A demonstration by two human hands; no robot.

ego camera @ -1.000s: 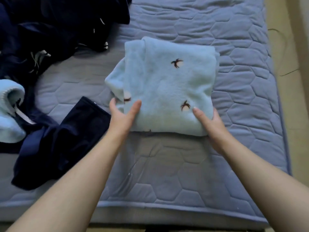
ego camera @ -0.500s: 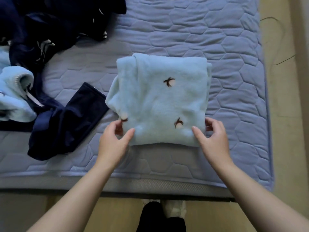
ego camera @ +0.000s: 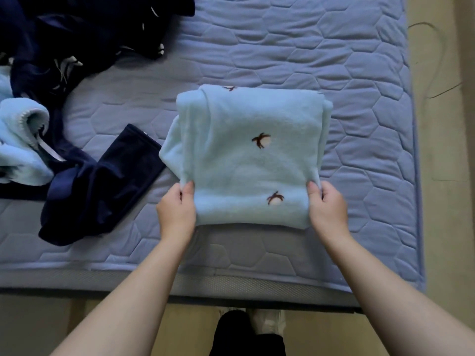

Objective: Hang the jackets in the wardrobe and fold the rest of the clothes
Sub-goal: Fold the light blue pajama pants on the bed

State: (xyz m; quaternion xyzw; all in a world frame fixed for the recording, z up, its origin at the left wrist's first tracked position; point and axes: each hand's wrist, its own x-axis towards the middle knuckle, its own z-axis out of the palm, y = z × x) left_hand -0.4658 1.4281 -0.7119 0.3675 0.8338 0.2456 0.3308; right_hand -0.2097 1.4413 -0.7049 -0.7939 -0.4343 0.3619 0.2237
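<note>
Several dark navy clothes (ego camera: 77,34) lie in a loose heap at the far left of a quilted blue-grey mattress (ego camera: 359,73). Just below that heap, at the left edge, we see a crumpled pale blue fleece piece (ego camera: 23,142). Beside it a navy garment (ego camera: 102,186) stretches towards the middle. Next comes the left hand (ego camera: 177,209), thumb on top and fingers curled under, pinching the near left corner of a folded pale blue fleece garment (ego camera: 252,155). This neat rectangle, dotted with small brown marks, sits in the middle of the mattress, near its front edge. The right hand (ego camera: 327,206) pinches the near right corner the same way. Further right we see the pale floor (ego camera: 442,201), where a thin dark cord (ego camera: 437,60) curls.
</note>
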